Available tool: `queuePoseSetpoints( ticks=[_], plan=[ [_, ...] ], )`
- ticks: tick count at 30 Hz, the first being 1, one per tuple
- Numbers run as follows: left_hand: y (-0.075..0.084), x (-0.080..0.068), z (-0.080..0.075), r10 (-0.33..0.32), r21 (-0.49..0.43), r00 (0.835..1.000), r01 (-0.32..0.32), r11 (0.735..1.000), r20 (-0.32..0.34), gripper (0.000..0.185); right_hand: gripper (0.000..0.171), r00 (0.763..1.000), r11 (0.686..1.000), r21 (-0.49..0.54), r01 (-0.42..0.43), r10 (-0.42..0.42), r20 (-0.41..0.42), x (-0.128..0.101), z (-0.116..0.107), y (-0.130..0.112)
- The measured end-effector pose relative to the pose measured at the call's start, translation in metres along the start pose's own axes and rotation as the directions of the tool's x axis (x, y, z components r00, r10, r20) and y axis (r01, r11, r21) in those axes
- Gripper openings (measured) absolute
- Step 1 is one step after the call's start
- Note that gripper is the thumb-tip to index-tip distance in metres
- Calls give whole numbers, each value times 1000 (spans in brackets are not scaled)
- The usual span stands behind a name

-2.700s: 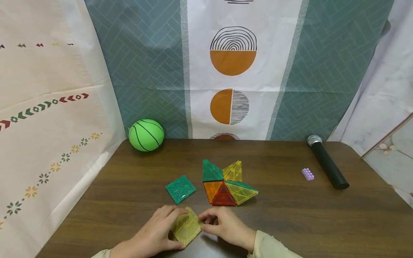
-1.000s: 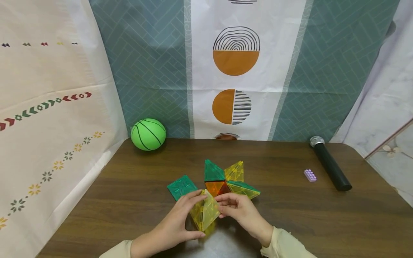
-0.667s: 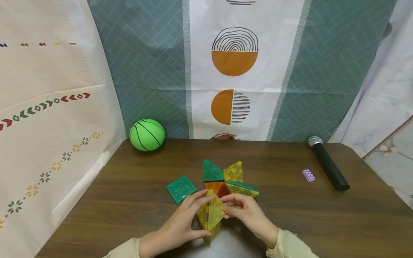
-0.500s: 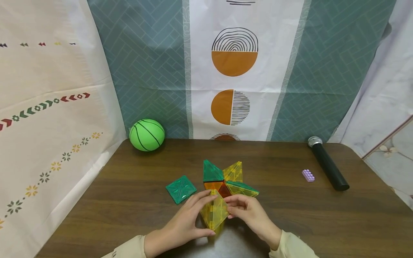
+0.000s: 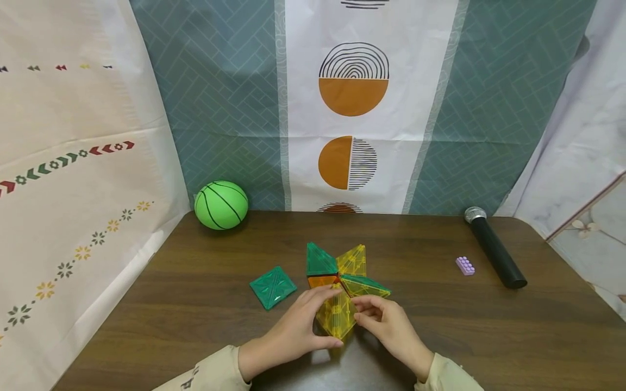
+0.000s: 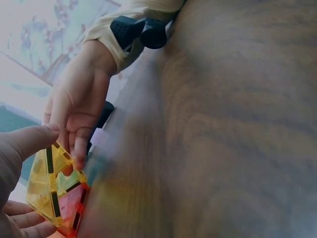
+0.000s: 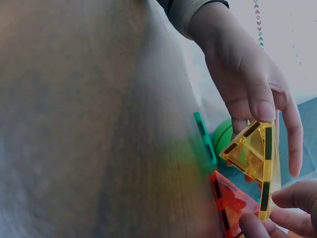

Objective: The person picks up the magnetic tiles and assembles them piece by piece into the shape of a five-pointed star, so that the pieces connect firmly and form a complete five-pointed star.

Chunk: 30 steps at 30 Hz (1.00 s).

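Patterned curtains in teal, white and orange hang behind a dark wooden worktop. Near its middle, both hands hold a translucent yellow tile piece raised on edge at the 6 o'clock side of a flat cluster of tiles in green, yellow, orange and red. The left hand has its grip clamped on the piece, thumb below and fingers curled over the top edge. The right hand pinches the opposite edge with thumb and fingertips. In the right wrist view the yellow piece stands just above a red triangle, and contact cannot be told.

The piece looks light, stiff and smooth-faced, so it would likely slip if held by the flat faces; the framed edges and corners seem the safest places to take hold. Its halves may fold or part if squeezed unevenly.

A green square tile lies at 9 o'clock of the cluster. A green ball sits at 11 o'clock, a microphone and a purple brick at 3 o'clock.
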<state>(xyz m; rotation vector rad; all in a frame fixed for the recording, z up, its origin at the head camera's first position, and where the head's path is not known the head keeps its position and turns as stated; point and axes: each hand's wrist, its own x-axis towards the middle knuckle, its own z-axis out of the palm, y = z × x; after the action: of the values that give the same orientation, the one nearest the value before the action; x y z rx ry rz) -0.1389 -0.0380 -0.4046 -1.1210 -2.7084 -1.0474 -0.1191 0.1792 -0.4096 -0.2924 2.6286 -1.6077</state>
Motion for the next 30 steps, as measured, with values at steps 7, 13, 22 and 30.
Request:
queuePoseSetpoints(
  ticks=[7,13,22,30],
  plan=[
    [1,5,2,-48,-45,999,48,998,17,77,30,999,999,-37,-1,0,-34,0,0,2],
    [0,8,3,-83,-81,996,85,993,25,74,32,998,999,-50,10,-13,-57,-1,1,4],
    [-2,11,4,-103,-78,994,106,991,34,73,33,997,998,-60,-1,-3,-72,-2,2,4],
    [-1,11,6,-115,-55,992,118,992,49,70,32,994,998,-70,-12,4,-106,-5,4,3]
  ],
)
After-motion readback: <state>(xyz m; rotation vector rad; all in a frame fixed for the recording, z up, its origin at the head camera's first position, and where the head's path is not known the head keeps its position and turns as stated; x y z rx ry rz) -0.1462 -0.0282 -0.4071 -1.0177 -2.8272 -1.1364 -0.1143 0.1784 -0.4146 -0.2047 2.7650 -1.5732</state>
